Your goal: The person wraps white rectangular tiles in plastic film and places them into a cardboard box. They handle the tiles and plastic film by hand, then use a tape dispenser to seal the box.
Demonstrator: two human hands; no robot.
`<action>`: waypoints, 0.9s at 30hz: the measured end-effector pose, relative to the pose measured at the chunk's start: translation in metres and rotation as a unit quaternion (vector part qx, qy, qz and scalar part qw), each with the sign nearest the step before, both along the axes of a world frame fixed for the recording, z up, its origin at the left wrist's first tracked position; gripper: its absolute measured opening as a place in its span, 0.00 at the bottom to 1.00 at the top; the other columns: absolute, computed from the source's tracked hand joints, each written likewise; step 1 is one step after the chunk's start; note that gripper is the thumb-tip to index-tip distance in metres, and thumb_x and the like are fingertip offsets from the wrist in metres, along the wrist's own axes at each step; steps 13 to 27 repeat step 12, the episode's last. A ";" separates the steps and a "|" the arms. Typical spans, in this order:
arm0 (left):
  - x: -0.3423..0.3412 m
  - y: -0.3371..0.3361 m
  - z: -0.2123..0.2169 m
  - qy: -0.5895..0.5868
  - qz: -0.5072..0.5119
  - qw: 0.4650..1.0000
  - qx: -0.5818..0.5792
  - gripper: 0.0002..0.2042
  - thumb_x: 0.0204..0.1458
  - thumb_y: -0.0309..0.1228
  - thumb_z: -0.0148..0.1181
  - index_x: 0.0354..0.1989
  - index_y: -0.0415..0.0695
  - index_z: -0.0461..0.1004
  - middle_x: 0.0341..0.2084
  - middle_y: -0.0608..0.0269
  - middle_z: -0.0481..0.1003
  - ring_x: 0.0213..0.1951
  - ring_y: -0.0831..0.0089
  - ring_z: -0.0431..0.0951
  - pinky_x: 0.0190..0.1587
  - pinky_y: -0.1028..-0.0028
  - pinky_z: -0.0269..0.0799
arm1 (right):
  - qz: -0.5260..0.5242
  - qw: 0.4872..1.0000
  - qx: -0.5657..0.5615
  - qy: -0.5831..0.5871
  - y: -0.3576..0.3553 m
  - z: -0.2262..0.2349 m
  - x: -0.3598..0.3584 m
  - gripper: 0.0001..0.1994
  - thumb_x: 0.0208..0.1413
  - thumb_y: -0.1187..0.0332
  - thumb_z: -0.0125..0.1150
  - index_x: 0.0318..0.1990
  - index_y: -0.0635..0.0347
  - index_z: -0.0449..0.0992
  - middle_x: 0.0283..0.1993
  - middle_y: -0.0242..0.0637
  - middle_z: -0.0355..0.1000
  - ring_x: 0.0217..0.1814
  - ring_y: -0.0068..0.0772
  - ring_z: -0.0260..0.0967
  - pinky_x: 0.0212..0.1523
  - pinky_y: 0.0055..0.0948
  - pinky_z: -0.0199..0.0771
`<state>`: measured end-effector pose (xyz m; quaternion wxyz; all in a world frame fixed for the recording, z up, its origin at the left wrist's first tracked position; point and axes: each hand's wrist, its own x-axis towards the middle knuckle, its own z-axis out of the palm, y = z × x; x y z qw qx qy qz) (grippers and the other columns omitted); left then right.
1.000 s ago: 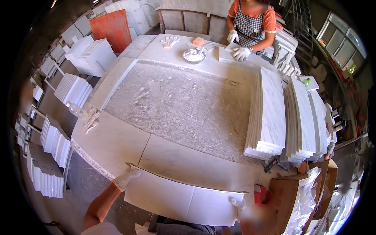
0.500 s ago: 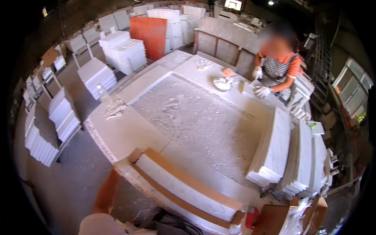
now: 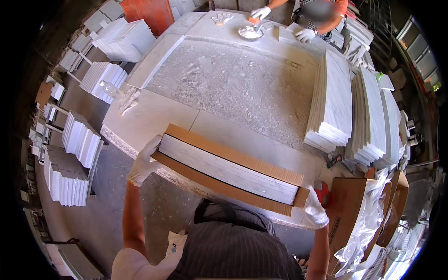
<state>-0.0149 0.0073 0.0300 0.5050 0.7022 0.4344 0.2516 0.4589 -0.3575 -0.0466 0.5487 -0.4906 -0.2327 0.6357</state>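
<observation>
A long, open cardboard box [image 3: 233, 161] lies along the near edge of the worktable, with several pale marble strips [image 3: 227, 169] packed side by side inside. My left hand [image 3: 144, 161], in a white glove, grips the box's left end, its thumb against the near side. At the other end my right hand [image 3: 316, 211], also gloved, holds the short cardboard end flap, its fingertips partly hidden. Just beyond the right hand sits a red tape dispenser [image 3: 323, 195].
Stacked marble slabs [image 3: 329, 100] stand at the table's right. An upright carton [image 3: 345, 214] with clear plastic [image 3: 366, 219] is at the near right. A bottle [image 3: 111, 89] and gloves [image 3: 129, 101] lie left. Across the table, a co-worker's gloved hand [image 3: 260, 13] touches an orange block beside a metal bowl [image 3: 250, 32].
The view has tilted down toward the box. Both my gloved hands now show at its ends; the left was hidden before. The co-worker's hand has reached to the orange block.
</observation>
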 end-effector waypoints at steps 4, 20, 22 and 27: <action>0.016 -0.002 0.028 0.134 -0.058 0.986 0.076 0.35 0.33 0.19 0.72 0.59 0.37 0.73 0.62 0.58 0.68 0.63 0.68 0.68 0.64 0.72 0.64 | -0.033 0.997 0.065 -0.033 0.031 -0.018 -0.009 0.21 0.57 0.68 0.66 0.57 0.62 0.72 0.45 0.28 0.74 0.44 0.22 0.71 0.45 0.27 0.75; 0.019 0.026 -0.005 0.200 -0.059 0.964 0.166 0.24 0.39 0.22 0.71 0.50 0.39 0.78 0.59 0.55 0.68 0.59 0.62 0.70 0.56 0.72 0.74 | -0.157 0.964 -0.025 -0.212 0.067 0.005 -0.041 0.20 0.58 0.67 0.67 0.55 0.65 0.72 0.48 0.34 0.77 0.48 0.22 0.72 0.53 0.26 0.70; 0.019 0.026 -0.005 0.200 -0.059 0.964 0.166 0.24 0.39 0.22 0.71 0.50 0.39 0.78 0.59 0.55 0.68 0.59 0.62 0.70 0.56 0.72 0.74 | -0.157 0.964 -0.025 -0.212 0.067 0.005 -0.041 0.20 0.58 0.67 0.67 0.55 0.65 0.72 0.48 0.34 0.77 0.48 0.22 0.72 0.53 0.26 0.70; 0.019 0.026 -0.005 0.200 -0.059 0.964 0.166 0.24 0.39 0.22 0.71 0.50 0.39 0.78 0.59 0.55 0.68 0.59 0.62 0.70 0.56 0.72 0.74 | -0.157 0.964 -0.025 -0.212 0.067 0.005 -0.041 0.20 0.58 0.67 0.67 0.55 0.65 0.72 0.48 0.34 0.77 0.48 0.22 0.72 0.53 0.26 0.70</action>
